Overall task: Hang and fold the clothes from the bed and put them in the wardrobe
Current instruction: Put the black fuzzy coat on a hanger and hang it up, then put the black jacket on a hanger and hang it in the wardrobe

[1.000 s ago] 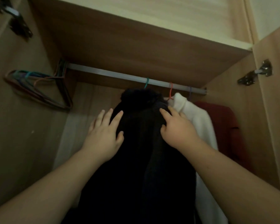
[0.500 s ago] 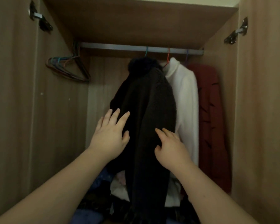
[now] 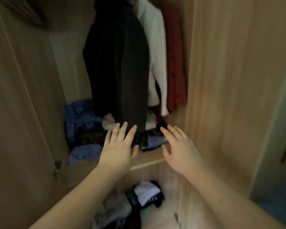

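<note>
Hands: left hand (image 3: 118, 148) and right hand (image 3: 177, 146) spread, holding nothing | dark knit coat (image 3: 117, 63) hanging in wardrobe (image 3: 221, 80): looks soft, heavy; lift by shoulders

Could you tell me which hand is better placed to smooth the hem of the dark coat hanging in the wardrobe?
Left, probably. The left hand is open with its fingertips right at the dark coat hem, while the right hand, also open, sits off to its side.

A wooden wardrobe shelf (image 3: 149, 160) bears a jumbled heap of clothes (image 3: 82, 128), blue ones leftmost.
</note>
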`<state>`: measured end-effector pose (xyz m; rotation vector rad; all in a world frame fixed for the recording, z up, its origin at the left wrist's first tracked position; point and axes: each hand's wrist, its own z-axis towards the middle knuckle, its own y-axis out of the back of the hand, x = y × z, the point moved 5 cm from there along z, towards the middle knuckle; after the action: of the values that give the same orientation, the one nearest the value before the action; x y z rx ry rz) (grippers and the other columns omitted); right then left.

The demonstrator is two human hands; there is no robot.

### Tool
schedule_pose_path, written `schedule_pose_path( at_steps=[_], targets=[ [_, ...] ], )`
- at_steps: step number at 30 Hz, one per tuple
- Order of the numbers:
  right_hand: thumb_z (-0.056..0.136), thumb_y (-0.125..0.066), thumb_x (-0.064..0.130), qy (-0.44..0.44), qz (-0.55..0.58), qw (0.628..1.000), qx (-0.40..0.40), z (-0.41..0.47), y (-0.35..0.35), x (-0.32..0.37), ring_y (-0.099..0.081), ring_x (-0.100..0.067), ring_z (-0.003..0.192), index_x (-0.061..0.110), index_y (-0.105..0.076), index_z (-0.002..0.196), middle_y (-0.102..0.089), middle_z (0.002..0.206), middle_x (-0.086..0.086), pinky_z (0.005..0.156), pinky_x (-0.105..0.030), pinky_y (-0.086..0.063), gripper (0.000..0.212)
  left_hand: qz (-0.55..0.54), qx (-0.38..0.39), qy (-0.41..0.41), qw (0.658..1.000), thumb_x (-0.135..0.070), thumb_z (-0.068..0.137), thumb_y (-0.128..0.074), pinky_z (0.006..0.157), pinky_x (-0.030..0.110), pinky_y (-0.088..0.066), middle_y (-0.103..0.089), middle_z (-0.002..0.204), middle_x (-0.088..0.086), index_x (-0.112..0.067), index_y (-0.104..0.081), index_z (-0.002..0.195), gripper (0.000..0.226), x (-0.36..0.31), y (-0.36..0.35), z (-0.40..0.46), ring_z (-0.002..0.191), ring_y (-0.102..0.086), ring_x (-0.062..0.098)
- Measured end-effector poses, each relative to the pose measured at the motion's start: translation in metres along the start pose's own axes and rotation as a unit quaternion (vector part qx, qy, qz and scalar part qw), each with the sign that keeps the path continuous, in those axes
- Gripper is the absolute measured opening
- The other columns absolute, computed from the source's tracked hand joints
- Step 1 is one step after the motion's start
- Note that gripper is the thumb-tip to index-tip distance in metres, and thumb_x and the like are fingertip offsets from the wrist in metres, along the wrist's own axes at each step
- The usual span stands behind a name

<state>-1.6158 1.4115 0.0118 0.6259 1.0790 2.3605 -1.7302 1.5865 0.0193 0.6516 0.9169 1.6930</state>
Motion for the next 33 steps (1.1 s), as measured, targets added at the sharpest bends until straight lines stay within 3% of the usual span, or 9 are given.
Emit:
schedule_pose_path(
  at_steps=[5,9,12,15,19,23,33],
  targets=[
    [0.094,-0.054,0.037,-0.1,-0.042,0.99,0.094,-0.138,-0.001,-0.016,-0.028,-0.026,0.149,0.027,-0.035,0.154,-0.036,0.159,-0.005,0.111,-0.046,-0.039,0.064,-0.068,0.116,-0.022,0.991,-0.048,0.099,-0.041,0.123,0.05,-0.009,-0.006,0.167,0.005,-0.03,-0.009,0.159,0.07,-0.055,-0.048,-0.099,0.154,0.0,0.028],
    [0.094,-0.039,0.047,-0.19,-0.08,0.97,0.132,-0.237,0.015,-0.045,-0.031,-0.031,0.146,0.023,-0.039,0.152,-0.042,0.155,-0.009,0.114,-0.05,-0.036,0.063,-0.124,0.172,-0.047,0.976,-0.051,0.099,-0.038,0.123,0.052,-0.01,-0.009,0.167,0.006,-0.03,-0.014,0.158,0.067,-0.114,-0.078,-0.156,0.154,-0.001,0.028],
    [0.095,-0.037,0.05,-0.252,-0.105,0.95,0.153,-0.299,0.038,-0.067,-0.023,-0.029,0.151,0.025,-0.036,0.153,-0.035,0.16,-0.006,0.117,-0.054,-0.027,0.064,-0.138,0.212,-0.089,0.963,-0.058,0.097,-0.022,0.123,0.051,-0.009,-0.009,0.167,0.006,-0.03,-0.012,0.158,0.068,-0.173,-0.09,-0.185,0.154,-0.001,0.028],
    [0.092,-0.034,0.052,-0.322,-0.121,0.929,0.136,-0.356,0.074,-0.093,-0.015,-0.026,0.154,0.031,-0.03,0.156,-0.026,0.165,-0.002,0.12,-0.057,-0.019,0.067,-0.16,0.221,-0.146,0.951,-0.062,0.088,-0.01,0.121,0.052,-0.014,-0.017,0.165,0.008,-0.03,-0.016,0.158,0.078,-0.239,-0.091,-0.202,0.152,-0.01,0.032],
    [0.096,-0.031,0.053,-0.407,-0.149,0.893,0.123,-0.432,0.129,-0.128,-0.007,-0.025,0.155,0.034,-0.019,0.159,-0.015,0.168,-0.001,0.122,-0.054,-0.013,0.066,-0.192,0.229,-0.211,0.931,-0.052,0.099,-0.036,0.121,0.054,-0.009,-0.011,0.166,0.007,-0.03,-0.013,0.158,0.067,-0.327,-0.079,-0.219,0.153,-0.004,0.03],
    [0.103,-0.035,0.049,-0.479,-0.172,0.854,0.105,-0.511,0.188,-0.152,0.002,-0.021,0.156,0.034,-0.01,0.16,-0.005,0.169,0.001,0.125,-0.051,-0.005,0.064,-0.211,0.238,-0.286,0.904,-0.053,0.099,-0.037,0.122,0.053,-0.007,-0.002,0.168,0.006,-0.033,-0.007,0.159,0.07,-0.419,-0.066,-0.243,0.153,0.002,0.028],
    [0.102,-0.038,0.048,-0.584,-0.186,0.787,0.071,-0.702,0.327,-0.204,0.003,-0.02,0.155,0.035,-0.008,0.16,-0.005,0.169,0.002,0.125,-0.05,-0.006,0.066,-0.248,0.254,-0.388,0.851,-0.051,0.101,-0.035,0.123,0.052,-0.004,0.0,0.168,0.005,-0.031,-0.006,0.159,0.068,-0.63,-0.02,-0.339,0.153,0.007,0.027]
  ],
)
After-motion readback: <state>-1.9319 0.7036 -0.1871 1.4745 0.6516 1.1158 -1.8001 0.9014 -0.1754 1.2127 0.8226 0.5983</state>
